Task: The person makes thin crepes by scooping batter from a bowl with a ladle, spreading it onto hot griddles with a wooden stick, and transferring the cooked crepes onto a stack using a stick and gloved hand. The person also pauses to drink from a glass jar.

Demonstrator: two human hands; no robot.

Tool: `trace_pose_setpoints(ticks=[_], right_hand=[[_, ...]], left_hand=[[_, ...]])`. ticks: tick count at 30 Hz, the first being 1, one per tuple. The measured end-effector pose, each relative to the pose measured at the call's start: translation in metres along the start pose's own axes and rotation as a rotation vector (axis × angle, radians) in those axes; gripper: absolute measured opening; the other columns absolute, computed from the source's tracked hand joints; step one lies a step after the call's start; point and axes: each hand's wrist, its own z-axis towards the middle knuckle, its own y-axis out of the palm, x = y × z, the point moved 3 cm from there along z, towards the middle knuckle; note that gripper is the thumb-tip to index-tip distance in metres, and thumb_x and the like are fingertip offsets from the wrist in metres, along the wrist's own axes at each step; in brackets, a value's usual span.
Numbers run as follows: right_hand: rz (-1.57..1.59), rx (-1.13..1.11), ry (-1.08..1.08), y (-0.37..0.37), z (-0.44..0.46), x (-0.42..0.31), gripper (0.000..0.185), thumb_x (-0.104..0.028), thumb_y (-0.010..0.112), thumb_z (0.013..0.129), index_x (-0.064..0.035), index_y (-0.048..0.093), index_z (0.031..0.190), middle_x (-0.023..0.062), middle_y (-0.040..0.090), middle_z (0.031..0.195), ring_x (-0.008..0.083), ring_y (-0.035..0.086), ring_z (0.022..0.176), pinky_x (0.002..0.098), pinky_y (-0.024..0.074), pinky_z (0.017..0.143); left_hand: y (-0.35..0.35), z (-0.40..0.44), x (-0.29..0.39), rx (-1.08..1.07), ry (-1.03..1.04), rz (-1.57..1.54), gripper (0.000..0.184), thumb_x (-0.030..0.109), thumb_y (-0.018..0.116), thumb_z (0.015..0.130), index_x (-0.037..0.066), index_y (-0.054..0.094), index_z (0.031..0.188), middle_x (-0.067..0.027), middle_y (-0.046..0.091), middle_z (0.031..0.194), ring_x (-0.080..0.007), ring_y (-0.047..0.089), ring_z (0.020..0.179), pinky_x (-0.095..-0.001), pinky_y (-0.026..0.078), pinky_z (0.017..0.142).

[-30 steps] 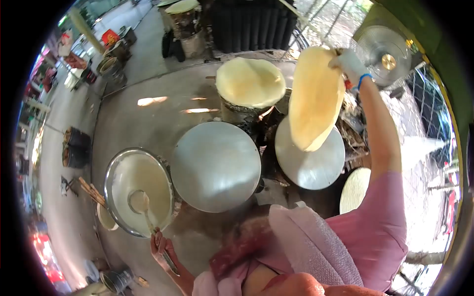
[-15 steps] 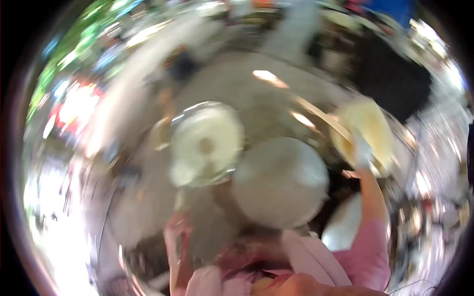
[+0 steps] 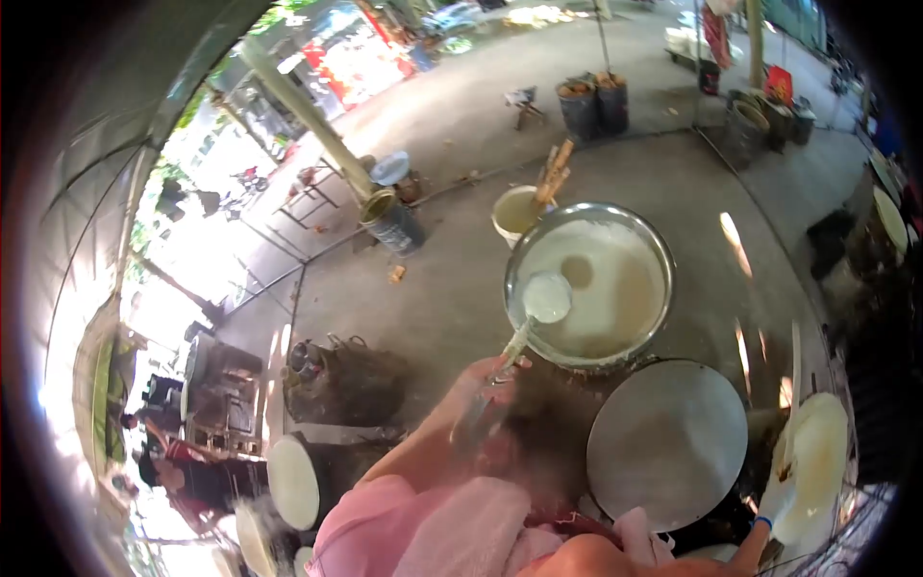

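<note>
My left hand (image 3: 500,373) is closed on the handle of a ladle (image 3: 548,296), whose bowl holds white liquid. The ladle hangs over the near-left part of a wide metal bowl (image 3: 664,260) of pale batter. At the lower right, my right hand (image 3: 777,498), in a whitish glove with a blue wristband, is closed around the lower end of a long, thin wooden stick (image 3: 794,385). That hand touches or overlaps a pale yellow round sheet (image 3: 817,462). Between my hands sits a grey round plate (image 3: 666,442), its surface bare.
A white bucket (image 3: 513,213) with wooden sticks (image 3: 553,173) stands behind the bowl. A dark drum-like object (image 3: 346,385) is at the left. Two dark buckets (image 3: 594,108) stand farther back. People (image 3: 192,476) are visible at the far left, near round pale-topped stands (image 3: 292,483).
The view has swung left. My right hand has lowered from lifting the yellow sheet and now holds a stick beside one. My left hand keeps the ladle, which is now raised with liquid.
</note>
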Motion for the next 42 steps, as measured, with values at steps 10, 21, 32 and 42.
trace_pose_setpoints(ticks=[10, 21, 32, 42], right_hand=[[0.151, -0.002, 0.413, -0.153, -0.168, -0.351, 0.047, -0.003, 0.060, 0.093, 0.0029, 0.047, 0.138, 0.0138, 0.055, 0.137, 0.0165, 0.056, 0.118, 0.0273, 0.0443, 0.098], [0.344, 0.003, 0.984, -0.084, -0.338, -0.543, 0.049, -0.006, 0.069, 0.085, -0.0018, 0.057, 0.132, 0.0087, 0.069, 0.113, 0.0101, 0.062, 0.092, 0.0252, 0.0496, 0.083], [0.423, -0.785, 1.187, -0.025, -0.436, -0.636, 0.054, -0.026, 0.064, 0.092, -0.0294, 0.046, 0.143, 0.0135, 0.066, 0.108, 0.0263, 0.066, 0.090, 0.0375, 0.0513, 0.079], [0.700, -1.016, 0.973, -0.042, -0.489, -0.673, 0.052, -0.024, 0.055, 0.096, -0.0190, 0.041, 0.146, 0.0078, 0.062, 0.131, 0.0147, 0.060, 0.110, 0.0253, 0.0429, 0.095]], left_hand=[[-0.154, 0.232, 0.066, -0.321, 0.160, 2.000, 0.022, 0.020, 0.051, 0.095, 0.001, 0.059, 0.103, -0.0162, 0.058, 0.076, -0.0287, 0.056, 0.065, -0.0416, 0.047, 0.061], [-0.177, 0.486, -0.005, -0.802, 0.113, 2.474, 0.016, 0.011, 0.050, 0.086, 0.001, 0.059, 0.096, -0.0171, 0.061, 0.072, -0.0382, 0.061, 0.066, -0.0482, 0.051, 0.060], [-0.289, 0.285, 0.058, -0.184, -1.104, 1.272, 0.035, 0.043, 0.049, 0.099, 0.009, 0.053, 0.092, 0.0065, 0.040, 0.057, -0.0071, 0.033, 0.042, -0.0258, 0.032, 0.043], [-0.199, 0.127, 0.089, -0.214, -0.949, 0.061, 0.022, 0.022, 0.041, 0.104, 0.002, 0.049, 0.103, 0.0066, 0.039, 0.069, -0.0059, 0.038, 0.046, -0.0223, 0.035, 0.054]])
